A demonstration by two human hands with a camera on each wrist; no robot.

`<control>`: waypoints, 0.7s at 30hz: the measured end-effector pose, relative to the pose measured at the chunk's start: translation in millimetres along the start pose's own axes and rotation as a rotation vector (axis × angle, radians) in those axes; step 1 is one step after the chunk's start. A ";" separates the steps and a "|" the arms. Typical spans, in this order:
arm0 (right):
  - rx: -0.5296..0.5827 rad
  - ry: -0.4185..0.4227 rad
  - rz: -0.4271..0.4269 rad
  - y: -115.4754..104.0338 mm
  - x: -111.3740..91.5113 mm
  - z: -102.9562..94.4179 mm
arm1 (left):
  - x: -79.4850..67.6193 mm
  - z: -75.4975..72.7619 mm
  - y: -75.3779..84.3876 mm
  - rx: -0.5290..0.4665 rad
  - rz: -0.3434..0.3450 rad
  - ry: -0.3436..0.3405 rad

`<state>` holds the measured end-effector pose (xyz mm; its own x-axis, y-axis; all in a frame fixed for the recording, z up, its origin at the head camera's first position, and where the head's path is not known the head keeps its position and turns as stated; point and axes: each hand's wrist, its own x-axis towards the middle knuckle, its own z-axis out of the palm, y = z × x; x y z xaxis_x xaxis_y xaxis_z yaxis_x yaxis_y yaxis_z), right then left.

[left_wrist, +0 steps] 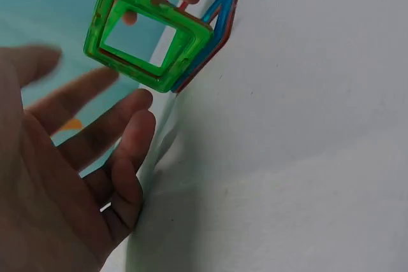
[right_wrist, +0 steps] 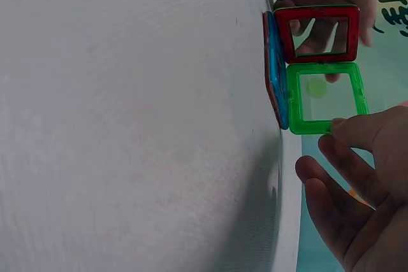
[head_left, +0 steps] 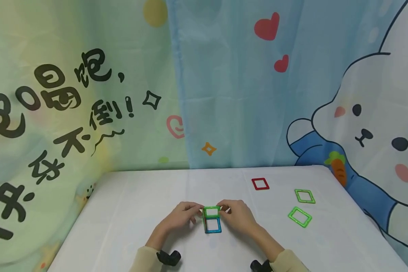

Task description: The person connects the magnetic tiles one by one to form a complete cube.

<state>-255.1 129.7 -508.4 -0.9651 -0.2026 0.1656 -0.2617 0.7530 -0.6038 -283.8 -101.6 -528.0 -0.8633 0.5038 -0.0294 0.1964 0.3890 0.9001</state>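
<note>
Square magnetic tiles stand joined near the middle of the table. A blue tile [head_left: 213, 231] lies flat, a green tile [head_left: 212, 207] stands upright at its back, and another upright tile [right_wrist: 317, 12] borders its left side. In the right wrist view that left tile has a red face; from the left wrist view, a green frame [left_wrist: 137, 78] shows on that side. With thumb and forefinger, my right hand [head_left: 238, 215] pinches the green tile's right edge. My left hand [head_left: 180, 217] is beside the left tile, its fingers loose and apart from it in the left wrist view.
On the right of the white table [head_left: 132, 196] lie a red square tile [head_left: 260, 188] and two green ones, a farther [head_left: 305, 201] and a nearer tile [head_left: 306, 223]. A printed curtain [head_left: 231, 94] hangs behind the table.
</note>
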 end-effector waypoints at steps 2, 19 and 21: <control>0.002 -0.002 -0.003 -0.3 0.6 -0.6 | 1.5 -2.2 0.2 -0.005 0.000 -0.016; 0.020 -0.053 -0.108 -3.9 8.7 2.8 | -1.2 -6.5 0.4 -0.050 -0.003 -0.065; 0.023 -0.058 -0.115 -4.2 9.2 3.8 | -2.3 -5.7 -0.2 -0.048 0.002 -0.067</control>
<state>-262.9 122.3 -507.3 -0.9271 -0.3232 0.1901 -0.3701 0.7080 -0.6015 -284.5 -107.3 -525.6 -0.8298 0.5553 -0.0554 0.1739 0.3515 0.9199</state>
